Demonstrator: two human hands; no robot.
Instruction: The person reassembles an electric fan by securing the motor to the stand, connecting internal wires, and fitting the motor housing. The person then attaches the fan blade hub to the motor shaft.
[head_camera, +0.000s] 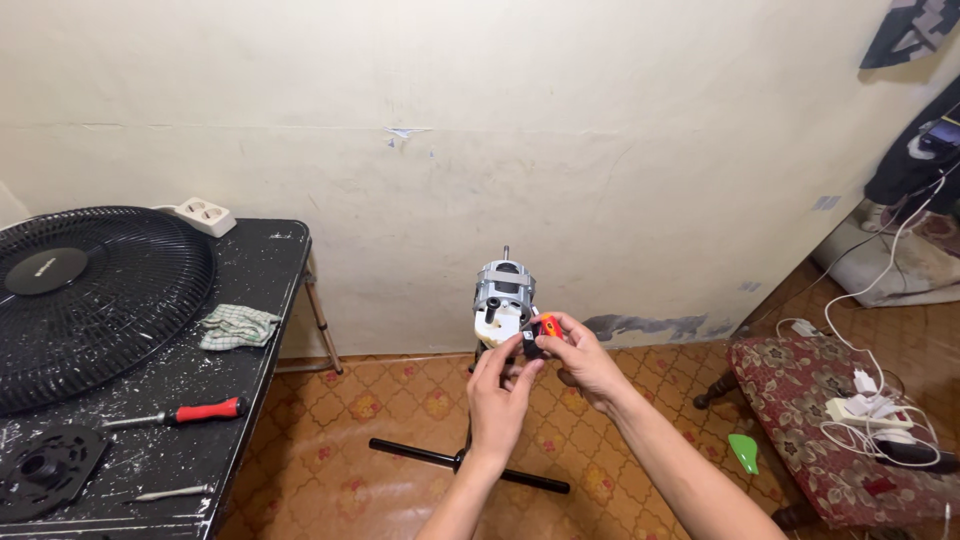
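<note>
A bare fan motor (503, 292) with a grey metal body and a white lower housing stands on a black pole with a cross base (468, 464) on the floor. Both of my hands are raised in front of it. My left hand (503, 393) pinches a small black part (531, 344) beside the white housing. My right hand (583, 358) holds a small orange piece (549, 325) against that black part, fingers closed around it. The two hands touch each other at the fingertips.
A black paint-spattered table (250, 300) at left carries a black fan grille (90, 300), a red-handled screwdriver (180, 413), a checked cloth (238, 326), a white power strip (205, 216) and a round black plate (45, 467). At right, a patterned stool (820, 390) holds white chargers and cables; a green piece (743, 452) lies on the floor.
</note>
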